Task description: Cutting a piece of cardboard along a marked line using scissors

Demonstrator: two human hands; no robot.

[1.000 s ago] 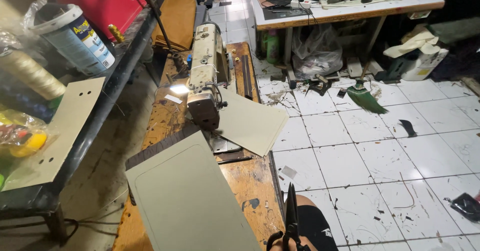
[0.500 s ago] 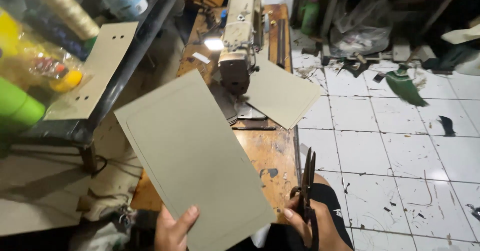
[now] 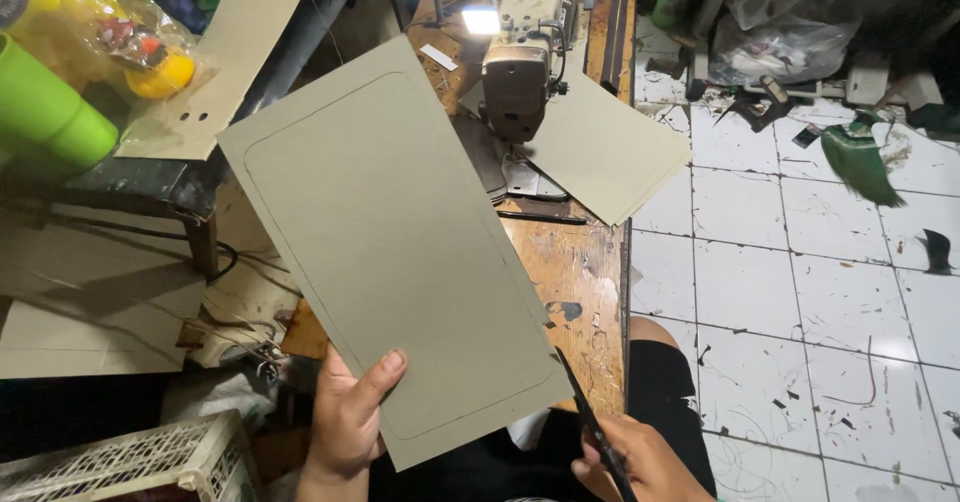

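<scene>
My left hand (image 3: 352, 417) grips the lower left edge of a large grey-green cardboard sheet (image 3: 390, 242) with a rounded rectangle outlined on it, held up over the wooden sewing table (image 3: 570, 272). My right hand (image 3: 640, 462) holds black scissors (image 3: 592, 424) at the sheet's lower right corner, blades pointing up toward the edge. A sewing machine (image 3: 525, 47) with its lamp lit stands further back on the table. A second sheet of the same card (image 3: 605, 147) lies beside the machine and overhangs the table's right edge.
At left, a dark side table (image 3: 120, 187) carries a green cup (image 3: 45, 112), a bag of small items (image 3: 120, 32) and a punched card strip (image 3: 225, 57). A white plastic basket (image 3: 130, 462) sits at bottom left. Scraps and bags litter the white tiled floor (image 3: 800, 292).
My view has dropped closer to the table. The large sheet came off the table into my left hand and now stands higher. My right hand with the scissors has come to its lower corner.
</scene>
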